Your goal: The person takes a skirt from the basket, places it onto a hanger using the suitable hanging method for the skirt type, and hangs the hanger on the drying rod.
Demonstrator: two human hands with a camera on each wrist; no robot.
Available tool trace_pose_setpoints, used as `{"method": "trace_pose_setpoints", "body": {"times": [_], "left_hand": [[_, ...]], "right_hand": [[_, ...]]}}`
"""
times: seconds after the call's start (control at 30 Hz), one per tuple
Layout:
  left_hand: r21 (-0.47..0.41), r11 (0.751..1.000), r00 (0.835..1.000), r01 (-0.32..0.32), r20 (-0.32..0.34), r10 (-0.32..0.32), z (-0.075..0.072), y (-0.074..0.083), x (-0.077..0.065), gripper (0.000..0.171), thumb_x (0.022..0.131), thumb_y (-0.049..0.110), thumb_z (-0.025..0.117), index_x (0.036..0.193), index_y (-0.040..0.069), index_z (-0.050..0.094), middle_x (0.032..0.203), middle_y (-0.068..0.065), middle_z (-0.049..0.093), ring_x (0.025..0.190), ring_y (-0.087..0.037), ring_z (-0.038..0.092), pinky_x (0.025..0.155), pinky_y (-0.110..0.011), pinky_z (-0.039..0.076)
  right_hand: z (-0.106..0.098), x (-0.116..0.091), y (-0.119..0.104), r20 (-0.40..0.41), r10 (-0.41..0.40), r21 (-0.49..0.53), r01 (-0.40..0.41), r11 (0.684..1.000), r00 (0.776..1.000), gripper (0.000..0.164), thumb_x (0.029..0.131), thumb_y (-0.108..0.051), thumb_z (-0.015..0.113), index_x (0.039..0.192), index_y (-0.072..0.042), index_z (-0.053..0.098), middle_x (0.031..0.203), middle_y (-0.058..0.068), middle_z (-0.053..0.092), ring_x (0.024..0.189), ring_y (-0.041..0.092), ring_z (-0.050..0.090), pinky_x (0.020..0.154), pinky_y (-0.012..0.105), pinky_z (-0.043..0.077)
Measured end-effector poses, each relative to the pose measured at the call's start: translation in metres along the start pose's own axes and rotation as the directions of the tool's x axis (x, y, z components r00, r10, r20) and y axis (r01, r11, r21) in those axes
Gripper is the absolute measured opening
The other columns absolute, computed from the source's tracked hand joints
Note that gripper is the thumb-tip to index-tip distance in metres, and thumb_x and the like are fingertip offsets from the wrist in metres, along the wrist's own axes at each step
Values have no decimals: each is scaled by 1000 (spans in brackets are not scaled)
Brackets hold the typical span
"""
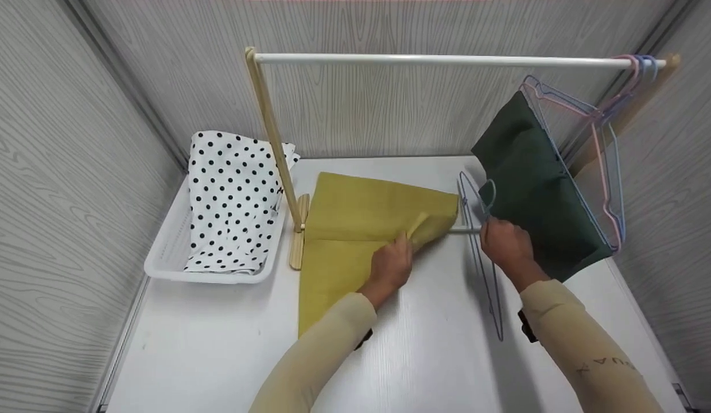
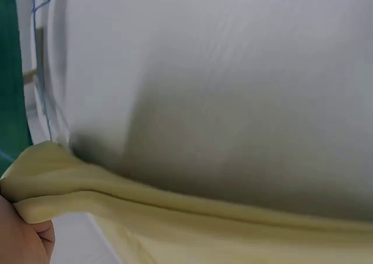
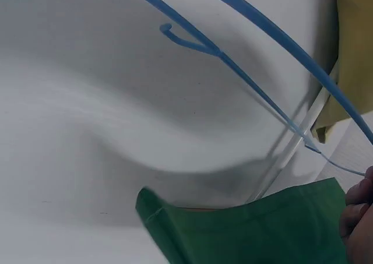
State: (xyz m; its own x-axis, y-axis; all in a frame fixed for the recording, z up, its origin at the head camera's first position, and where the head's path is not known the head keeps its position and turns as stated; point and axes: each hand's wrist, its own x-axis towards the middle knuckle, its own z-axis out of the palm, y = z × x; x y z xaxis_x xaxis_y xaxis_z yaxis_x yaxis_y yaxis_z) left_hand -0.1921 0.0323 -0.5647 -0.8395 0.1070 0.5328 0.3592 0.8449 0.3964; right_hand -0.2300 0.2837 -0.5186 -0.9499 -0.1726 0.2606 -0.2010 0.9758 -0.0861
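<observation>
A mustard-yellow cloth [image 1: 355, 206] lies spread on the table, and my left hand [image 1: 391, 264] pinches its right edge, lifting a fold. In the left wrist view the raised cloth [image 2: 64, 182] bunches at the fingers of that hand [image 2: 23, 240]. My right hand [image 1: 507, 244] grips a blue clothes hanger [image 3: 291, 48] near its hook, holding it on edge to the right of the cloth. Behind that hand, a dark green cloth [image 1: 527, 166] hangs over a hanger on the rack. The right fingertips are partly cut off in the right wrist view.
A white rail [image 1: 435, 59] on wooden posts spans the table, with pink and blue hangers [image 1: 607, 172] at its right end. At left stands a white basket [image 1: 209, 277] holding a polka-dot cloth [image 1: 232, 195]. A lower bar [image 1: 465, 230] passes beneath the yellow cloth.
</observation>
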Motion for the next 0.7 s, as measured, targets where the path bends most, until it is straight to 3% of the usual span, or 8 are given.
{"method": "trace_pose_setpoints", "body": {"times": [0.13,0.23,0.33,0.53,0.7], "left_hand": [[-110,993,999,34,-7,-35,-15,-10,14,18,100,18,50,92,2,55,61,-12,59,54,-31,63,51,-44,49],[-192,981,1000,5,-26,-11,-21,-13,17,16,99,15,51,96,0,56,63,-12,58,55,-29,60,53,-43,48],[-237,971,999,-37,-25,32,-21,-12,14,15,98,14,52,95,0,55,64,-11,57,56,-27,58,53,-42,47],[-202,975,992,-96,62,111,-11,-4,0,14,98,16,53,97,2,56,69,-11,59,59,-27,62,55,-41,50],[-124,968,959,-218,158,236,-1,6,-12,21,99,19,54,116,6,58,79,-6,67,64,-21,66,58,-36,53]], "right_hand": [[-2,2,-5,43,-40,-43,42,998,998,27,98,-13,49,78,3,56,63,18,55,52,32,57,46,50,47],[-2,5,-10,74,-56,-43,59,997,996,27,99,-13,50,79,3,59,65,18,56,54,32,58,48,49,48],[-2,9,-15,70,-25,-3,26,1000,997,32,101,-16,48,77,2,60,65,17,57,54,30,56,49,48,48],[-1,15,-26,18,-29,36,28,999,999,41,103,-19,44,67,-1,54,59,16,55,50,27,54,47,48,47],[-2,16,-33,16,-87,29,87,996,996,36,100,-11,48,65,-2,50,55,14,51,49,27,54,47,48,48]]}}
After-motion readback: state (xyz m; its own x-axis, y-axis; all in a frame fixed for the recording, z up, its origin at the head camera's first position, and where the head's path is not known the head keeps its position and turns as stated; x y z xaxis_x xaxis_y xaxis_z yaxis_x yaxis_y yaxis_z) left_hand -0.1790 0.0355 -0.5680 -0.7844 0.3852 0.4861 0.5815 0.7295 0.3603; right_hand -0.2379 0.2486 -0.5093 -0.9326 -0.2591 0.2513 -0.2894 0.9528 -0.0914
